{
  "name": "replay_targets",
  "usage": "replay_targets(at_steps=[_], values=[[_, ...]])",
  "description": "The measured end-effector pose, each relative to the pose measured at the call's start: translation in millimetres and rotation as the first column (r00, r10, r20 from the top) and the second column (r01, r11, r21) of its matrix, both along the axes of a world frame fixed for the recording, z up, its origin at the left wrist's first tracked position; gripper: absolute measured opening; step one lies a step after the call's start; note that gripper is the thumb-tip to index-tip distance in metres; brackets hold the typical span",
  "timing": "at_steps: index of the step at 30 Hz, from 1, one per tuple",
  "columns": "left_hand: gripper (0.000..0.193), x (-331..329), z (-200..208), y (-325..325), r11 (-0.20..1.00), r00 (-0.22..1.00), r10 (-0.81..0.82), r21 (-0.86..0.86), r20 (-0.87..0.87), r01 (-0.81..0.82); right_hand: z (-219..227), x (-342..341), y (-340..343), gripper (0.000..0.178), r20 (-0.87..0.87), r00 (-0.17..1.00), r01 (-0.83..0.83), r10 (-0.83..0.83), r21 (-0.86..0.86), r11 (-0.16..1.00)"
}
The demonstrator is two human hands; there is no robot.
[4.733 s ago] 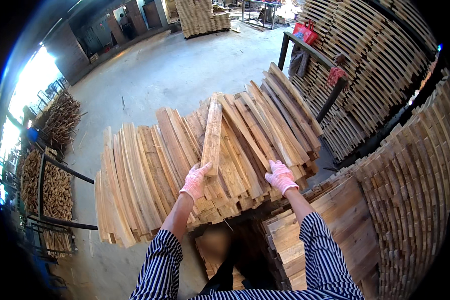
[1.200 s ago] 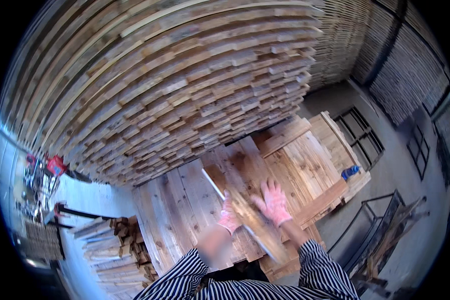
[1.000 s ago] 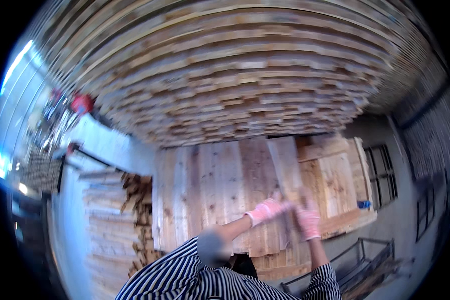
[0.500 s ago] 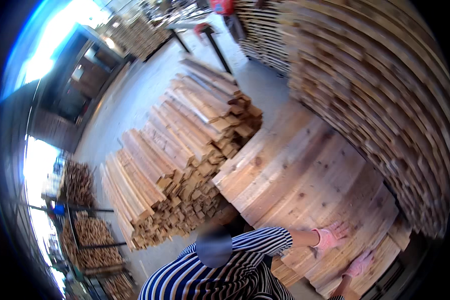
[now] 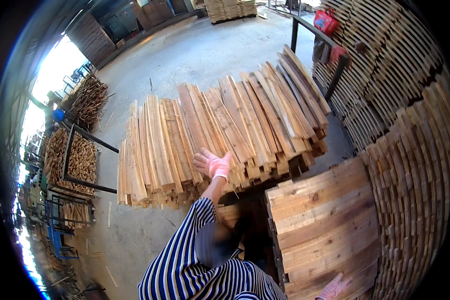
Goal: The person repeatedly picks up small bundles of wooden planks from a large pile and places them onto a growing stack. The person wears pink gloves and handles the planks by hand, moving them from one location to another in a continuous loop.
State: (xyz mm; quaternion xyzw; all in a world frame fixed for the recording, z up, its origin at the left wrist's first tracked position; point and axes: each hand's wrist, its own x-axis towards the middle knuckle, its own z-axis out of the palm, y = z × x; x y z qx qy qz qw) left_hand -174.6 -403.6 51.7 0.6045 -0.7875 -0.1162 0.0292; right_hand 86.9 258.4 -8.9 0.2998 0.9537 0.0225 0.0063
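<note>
My left hand (image 5: 213,164), in a pink and white glove, reaches forward with its fingers spread over the near ends of a pile of loose wooden boards (image 5: 185,130). It holds nothing; whether it touches the boards, I cannot tell. At the lower right lies a flat layer of boards side by side (image 5: 325,220), light and dark ones mixed. My right hand (image 5: 334,288), gloved alike, is at the near end of that layer, fingers apart and nothing in them. Its wrist is cut off by the lower edge.
Tall stacks of boards rise along the right (image 5: 405,195) and at the far right (image 5: 380,75). A dark metal frame (image 5: 335,75) carries a red bag (image 5: 326,22). On the left a black rack (image 5: 67,155) stands by bundled wood (image 5: 85,162). Concrete floor (image 5: 185,55) stretches beyond the pile.
My left hand has left the flat layer and moved left to the loose pile. My right hand stays by the layer's near end. The view has turned left.
</note>
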Motion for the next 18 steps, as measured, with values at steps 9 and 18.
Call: replay_targets(at_steps=[9,18], values=[[0.113,-14.3,-0.2,-34.3,0.997,0.997,0.051,0.058,0.050,-0.054,68.5,-142.7,-336.8,0.065,-0.461,0.841,-0.538,0.284,-0.769,0.345],[0.123,80.0,13.1,-43.7,0.879,0.931,0.149,0.477,-0.332,0.030,22.0,-224.8,-567.5,0.082,-0.265,0.739,-0.219,0.619,-0.964,-0.150]])
